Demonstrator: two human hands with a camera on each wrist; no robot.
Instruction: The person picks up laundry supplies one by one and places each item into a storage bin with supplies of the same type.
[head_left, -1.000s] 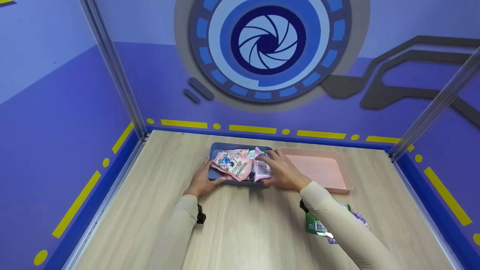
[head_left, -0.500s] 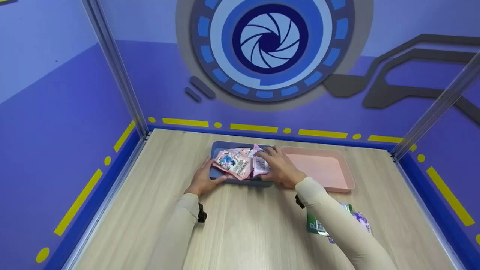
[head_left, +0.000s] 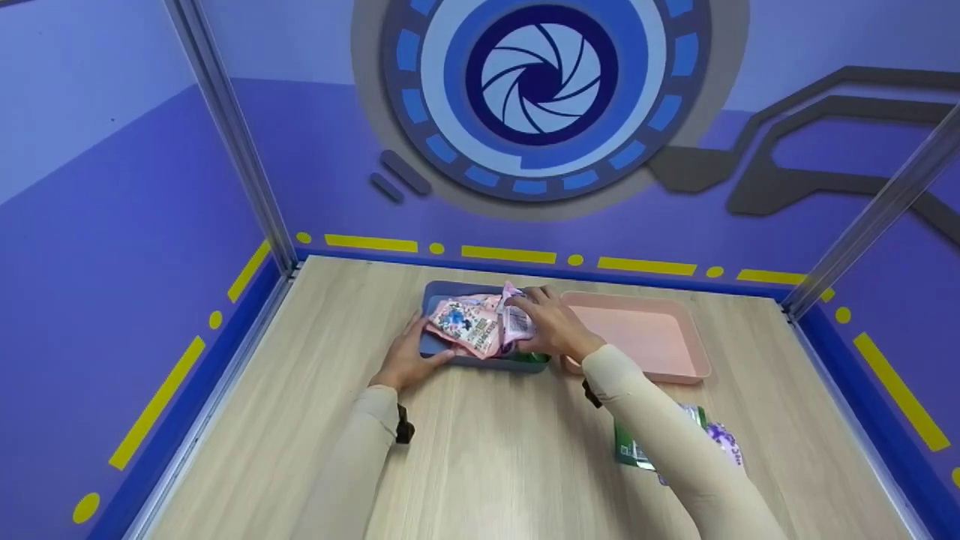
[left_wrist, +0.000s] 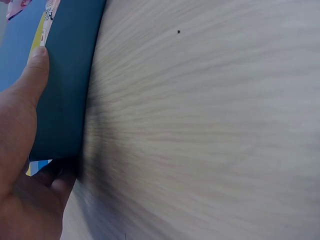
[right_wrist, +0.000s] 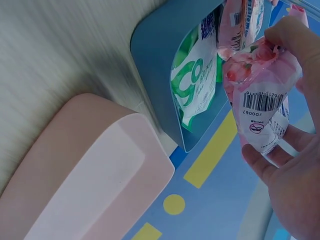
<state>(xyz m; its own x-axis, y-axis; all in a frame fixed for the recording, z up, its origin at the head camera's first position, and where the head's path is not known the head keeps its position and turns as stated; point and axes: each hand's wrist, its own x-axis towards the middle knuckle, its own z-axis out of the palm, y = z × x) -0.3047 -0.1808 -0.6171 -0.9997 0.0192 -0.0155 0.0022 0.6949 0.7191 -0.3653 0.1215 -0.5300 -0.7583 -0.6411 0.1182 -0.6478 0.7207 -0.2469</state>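
My left hand [head_left: 405, 361] grips the left end of a blue-grey tray [head_left: 484, 364], thumb against its near wall and fingers round the corner, as the left wrist view shows. In my right hand [head_left: 555, 326] is a small pink flowered packet [right_wrist: 257, 102], pinched between thumb and fingers with its barcode side showing. That packet is held upright over the tray's right part. A larger pink packet with blue flowers [head_left: 466, 324] lies on top at the tray's left. Under the right hand's packet, a green-and-white packet [right_wrist: 192, 85] lies inside the tray.
A shallow pink tray [head_left: 641, 337] stands just right of the blue-grey one. Nearer me, a green packet [head_left: 624, 446] and a purple patterned packet [head_left: 726, 444] lie on the wooden table, partly hidden by my right forearm. Blue-purple panels surround the table.
My right hand has shifted slightly left and away from me with the pink flowered packet, uncovering green packaging at the tray's right end. My left hand stays on the tray.
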